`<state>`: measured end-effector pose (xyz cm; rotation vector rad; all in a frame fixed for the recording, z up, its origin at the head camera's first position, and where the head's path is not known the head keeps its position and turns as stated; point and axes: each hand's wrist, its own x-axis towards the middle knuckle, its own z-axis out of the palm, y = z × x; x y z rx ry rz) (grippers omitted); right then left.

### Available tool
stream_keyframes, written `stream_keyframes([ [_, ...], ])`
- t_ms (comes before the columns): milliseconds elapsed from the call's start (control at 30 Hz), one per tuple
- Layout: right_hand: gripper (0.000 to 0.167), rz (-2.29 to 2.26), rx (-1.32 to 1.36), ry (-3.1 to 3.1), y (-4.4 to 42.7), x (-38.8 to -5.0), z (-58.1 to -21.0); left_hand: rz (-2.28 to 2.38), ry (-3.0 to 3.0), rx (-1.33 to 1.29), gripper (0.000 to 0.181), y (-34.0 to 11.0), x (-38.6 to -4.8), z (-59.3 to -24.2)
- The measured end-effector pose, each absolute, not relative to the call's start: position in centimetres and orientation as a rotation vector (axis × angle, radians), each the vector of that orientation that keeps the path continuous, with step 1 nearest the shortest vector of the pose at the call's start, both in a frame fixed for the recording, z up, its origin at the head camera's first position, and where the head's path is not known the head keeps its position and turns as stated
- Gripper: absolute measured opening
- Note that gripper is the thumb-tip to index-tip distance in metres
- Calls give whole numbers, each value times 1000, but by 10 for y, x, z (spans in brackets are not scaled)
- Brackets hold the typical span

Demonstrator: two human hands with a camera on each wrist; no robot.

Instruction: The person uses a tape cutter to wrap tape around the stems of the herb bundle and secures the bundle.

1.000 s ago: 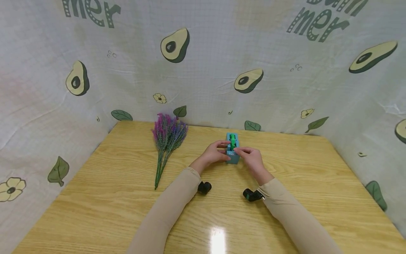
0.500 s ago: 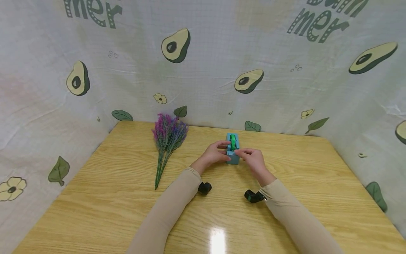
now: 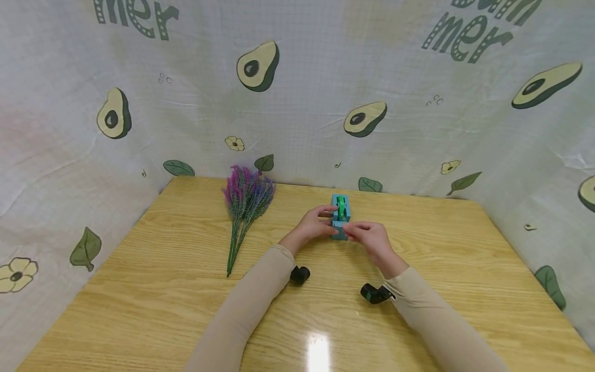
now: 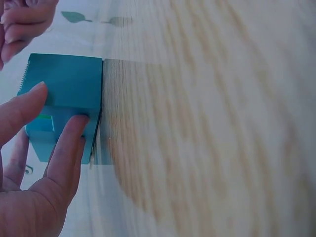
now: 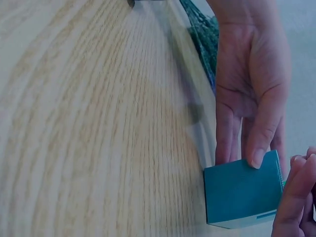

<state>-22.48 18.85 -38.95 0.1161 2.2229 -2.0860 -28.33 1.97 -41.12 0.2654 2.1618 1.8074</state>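
A blue tape dispenser (image 3: 340, 232) with a green tape roll (image 3: 341, 205) stands on the wooden table, its front towards me. My left hand (image 3: 314, 224) holds it from the left, thumb at the front and fingers along the side. In the left wrist view those fingers (image 4: 69, 143) press against the dispenser's side wall. Just over the front end, my right hand (image 3: 372, 238) has thumb and forefinger pinched together on what seems to be the tape's clear end, which is too thin to make out. The right wrist view shows the dispenser's front face (image 5: 242, 195) beside the pinched fingertips (image 5: 296, 182).
A bunch of purple artificial flowers (image 3: 246, 201) lies on the table (image 3: 186, 289) to the left. A printed cloth (image 3: 307, 77) hangs behind and at both sides. Black wrist cameras (image 3: 301, 275) sit under both forearms.
My right hand has drawn back slightly towards me, from near the tape roll to over the dispenser's front end. The left hand and the dispenser stay in place.
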Motion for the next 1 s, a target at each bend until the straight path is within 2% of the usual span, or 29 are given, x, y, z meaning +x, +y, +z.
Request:
stream_keyframes([
  [367,7,-2154,130,2099,187,-213,-387,1823,2160,263,60,18,-284,-412],
  [1000,15,-2096,148,2085,191,-186,-391,1818,2173,260,60,21,-285,-415],
])
